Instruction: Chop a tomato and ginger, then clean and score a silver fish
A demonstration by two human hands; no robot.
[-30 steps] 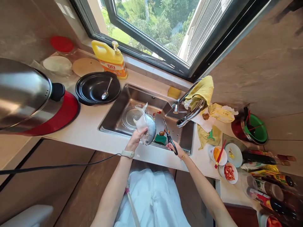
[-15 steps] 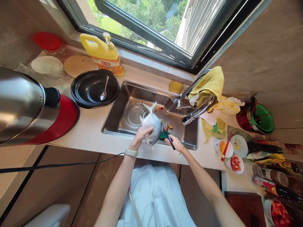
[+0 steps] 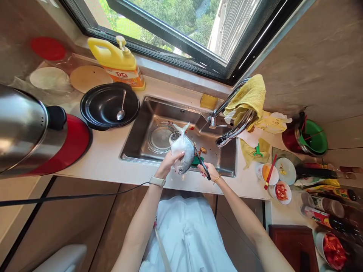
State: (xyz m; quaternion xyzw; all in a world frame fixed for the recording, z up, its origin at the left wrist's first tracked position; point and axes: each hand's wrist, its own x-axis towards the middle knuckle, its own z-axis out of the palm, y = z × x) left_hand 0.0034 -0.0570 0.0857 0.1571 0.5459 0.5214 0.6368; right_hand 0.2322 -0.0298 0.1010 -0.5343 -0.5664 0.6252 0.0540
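Silver fish (image 3: 187, 155): held above the near half of the steel sink (image 3: 225, 160), tail pointing toward the window, head toward the person and overlapping the front rim in this view.
Left hand (image 3: 170, 159): partly closed around the fish's left flank, thumb laid across its side, the other fingers mostly hidden.
Right hand (image 3: 208, 172): curled around the black handles of the scissors (image 3: 203, 164); blades point away from the person, right beside the fish's right edge. Whether they touch it, or how far they are apart, cannot be told.
Arms: both reach forward from the body and angle inward, wrists near the counter's front edge; pale watch (image 3: 157, 181) on the left, gold bangle (image 3: 217, 179) on the right.
Room in the sink: bare steel runs from the scissors to the right wall; at left, a round clear vessel (image 3: 157, 139) takes up floor behind the fish.
Close obstacles: green scouring pad (image 3: 196, 161) behind the scissors, brown scraps (image 3: 202, 150) just beyond, faucet (image 3: 227, 139) spout hanging over the sink's right side.
Counter borders: black dish (image 3: 98, 104) beside the left rim; bowl of chopped red pieces (image 3: 288, 199) farther right.
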